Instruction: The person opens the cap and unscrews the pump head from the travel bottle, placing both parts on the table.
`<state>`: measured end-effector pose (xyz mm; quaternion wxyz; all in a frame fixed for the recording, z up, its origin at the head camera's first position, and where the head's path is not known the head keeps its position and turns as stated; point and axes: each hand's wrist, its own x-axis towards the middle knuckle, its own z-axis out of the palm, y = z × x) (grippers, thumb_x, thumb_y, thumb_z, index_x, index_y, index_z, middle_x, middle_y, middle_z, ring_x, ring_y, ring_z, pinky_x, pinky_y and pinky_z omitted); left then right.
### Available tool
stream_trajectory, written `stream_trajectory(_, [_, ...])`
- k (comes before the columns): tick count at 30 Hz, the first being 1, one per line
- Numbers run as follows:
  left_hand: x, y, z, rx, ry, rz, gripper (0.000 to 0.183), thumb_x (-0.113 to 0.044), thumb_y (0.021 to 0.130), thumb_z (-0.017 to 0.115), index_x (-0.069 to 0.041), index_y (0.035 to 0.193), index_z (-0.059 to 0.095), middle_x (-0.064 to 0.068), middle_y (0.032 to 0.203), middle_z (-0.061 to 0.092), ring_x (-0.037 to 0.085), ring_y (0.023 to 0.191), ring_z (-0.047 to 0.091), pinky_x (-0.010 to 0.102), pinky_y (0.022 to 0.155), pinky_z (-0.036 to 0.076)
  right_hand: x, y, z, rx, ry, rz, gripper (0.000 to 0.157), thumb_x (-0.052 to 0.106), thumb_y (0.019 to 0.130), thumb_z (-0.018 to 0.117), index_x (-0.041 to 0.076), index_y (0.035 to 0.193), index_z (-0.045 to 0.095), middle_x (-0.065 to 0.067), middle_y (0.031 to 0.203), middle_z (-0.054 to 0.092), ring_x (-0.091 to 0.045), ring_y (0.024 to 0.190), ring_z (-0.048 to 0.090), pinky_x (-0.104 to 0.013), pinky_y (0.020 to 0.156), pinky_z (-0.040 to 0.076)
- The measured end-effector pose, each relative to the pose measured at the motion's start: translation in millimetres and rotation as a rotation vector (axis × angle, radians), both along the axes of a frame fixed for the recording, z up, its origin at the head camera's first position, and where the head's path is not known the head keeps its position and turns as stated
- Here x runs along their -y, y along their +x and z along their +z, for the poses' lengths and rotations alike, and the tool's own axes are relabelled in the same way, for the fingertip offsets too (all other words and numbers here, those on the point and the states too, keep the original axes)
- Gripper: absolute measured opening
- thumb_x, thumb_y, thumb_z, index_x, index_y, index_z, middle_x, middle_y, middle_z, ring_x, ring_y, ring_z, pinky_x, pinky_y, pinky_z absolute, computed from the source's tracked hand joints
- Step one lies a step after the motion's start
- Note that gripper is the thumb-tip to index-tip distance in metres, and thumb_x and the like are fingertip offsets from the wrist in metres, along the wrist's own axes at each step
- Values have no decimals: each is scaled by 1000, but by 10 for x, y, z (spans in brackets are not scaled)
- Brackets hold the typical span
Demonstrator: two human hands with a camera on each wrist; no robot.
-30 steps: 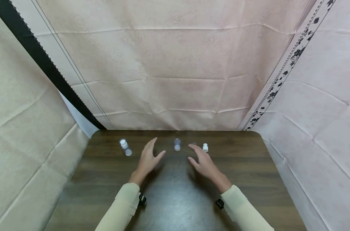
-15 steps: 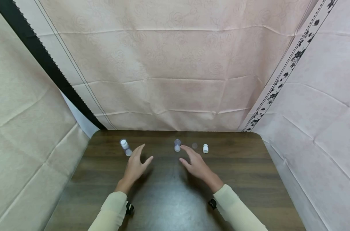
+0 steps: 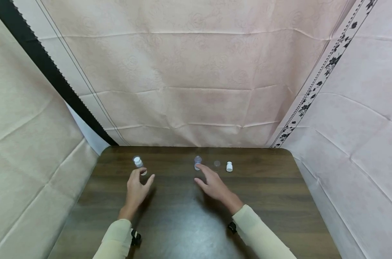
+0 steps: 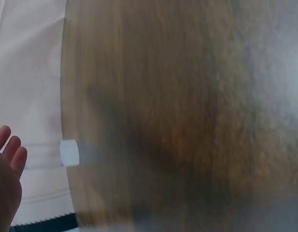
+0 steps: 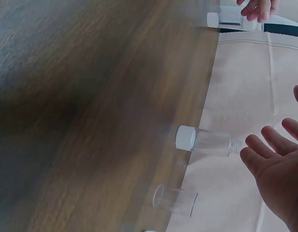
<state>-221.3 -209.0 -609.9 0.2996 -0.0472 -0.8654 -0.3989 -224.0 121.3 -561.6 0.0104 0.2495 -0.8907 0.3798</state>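
Note:
In the head view, my left hand (image 3: 135,192) is just in front of the left clear bottle (image 3: 139,163), which has a white top and a white base. Its thumb and fingers are spread apart, and one fingertip overlaps the bottle; whether it touches cannot be told. My right hand (image 3: 213,185) reaches towards the middle clear bottle (image 3: 197,160), with a fingertip overlapping its lower part. The right wrist view has this bottle (image 5: 212,142) upright, white at the base and with a bare threaded neck, near my right fingers (image 5: 258,159). Nothing is held.
Right of the middle bottle stand a small clear cup (image 3: 217,163) and a small white bottle (image 3: 229,166). All stand near the far edge of the brown wooden table (image 3: 183,216). Pale cloth (image 3: 196,90) hangs behind and at both sides.
My left hand has moved left and nearer to me, from the space between the bottles to the left bottle. My right hand has moved left, from near the cup to the middle bottle.

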Motion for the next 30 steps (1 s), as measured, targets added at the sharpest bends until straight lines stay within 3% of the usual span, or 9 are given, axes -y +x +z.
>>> stream_trajectory(6, [138, -35, -74, 4, 36, 92, 42, -13, 82, 88, 6, 111, 64, 23, 107, 63, 39, 102, 61, 42, 89, 45, 111, -23, 14, 3, -5, 11, 55, 26, 105, 61, 11, 155, 44, -12, 158, 48, -28, 148, 44, -49, 118, 39])
stream_trajectory(15, [278, -110, -105, 178, 127, 178, 49, -19, 86, 84, 5, 117, 54, 25, 113, 56, 41, 103, 55, 46, 88, 43, 262, -26, 0, 81, -4, 23, 55, 27, 107, 58, 11, 156, 41, -9, 159, 46, -28, 149, 43, -50, 118, 39])
stream_trajectory(22, [359, -224, -145, 292, 179, 182, 69, -22, 88, 83, 8, 138, 45, 30, 131, 52, 45, 120, 53, 56, 103, 44, 394, -56, -103, 101, 6, 37, 56, 32, 108, 55, 14, 159, 38, -10, 162, 43, -28, 150, 40, -50, 119, 38])
stream_trajectory(30, [395, -349, -151, 429, 205, 117, 77, -28, 93, 78, 1, 152, 37, 29, 151, 47, 44, 138, 48, 58, 113, 40, 526, -47, -182, 119, 37, 50, 58, 34, 108, 55, 14, 160, 37, -10, 164, 40, -25, 152, 38, -47, 121, 36])
